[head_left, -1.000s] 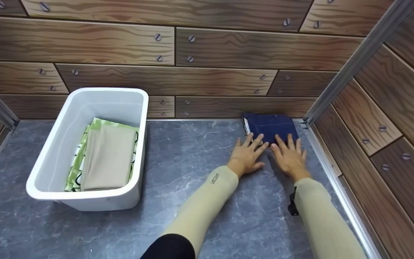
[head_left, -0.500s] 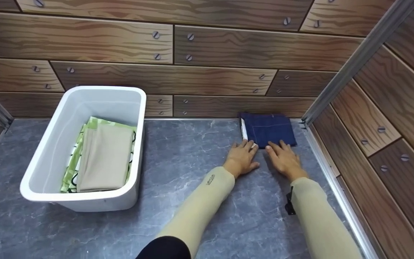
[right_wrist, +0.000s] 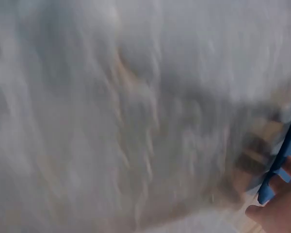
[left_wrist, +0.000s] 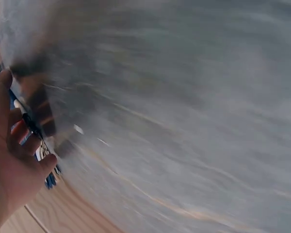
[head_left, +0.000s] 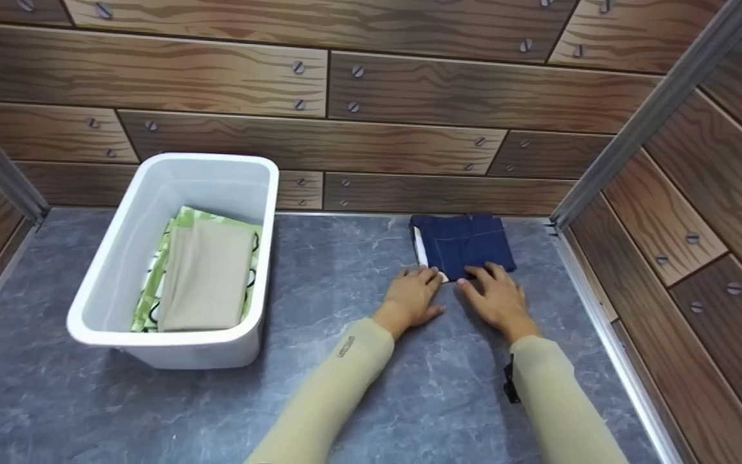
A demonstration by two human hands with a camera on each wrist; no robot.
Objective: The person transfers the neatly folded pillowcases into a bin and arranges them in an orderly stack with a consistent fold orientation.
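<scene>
A folded navy blue garment with pale stitching lies on the floor near the back wall; a white strip shows along its left edge. My left hand rests palm down at its near left corner, fingertips at the white strip and thumb spread away. At the near edge, my right hand lays its fingertips on the fabric, thumb close beside the edge. In the left wrist view, a sliver of the blue garment shows behind the left hand. The right wrist view shows the right fingers against blue fabric.
To the left stands a white plastic bin holding a folded beige cloth on top of a green patterned cloth. Wood-print panels form the back and right sides. A metal rail runs along the grey marbled floor.
The navy garment has slid left and nearer to me, with both hands moving along with it. My fingers were spread over its near part and have drawn back to the near edge.
</scene>
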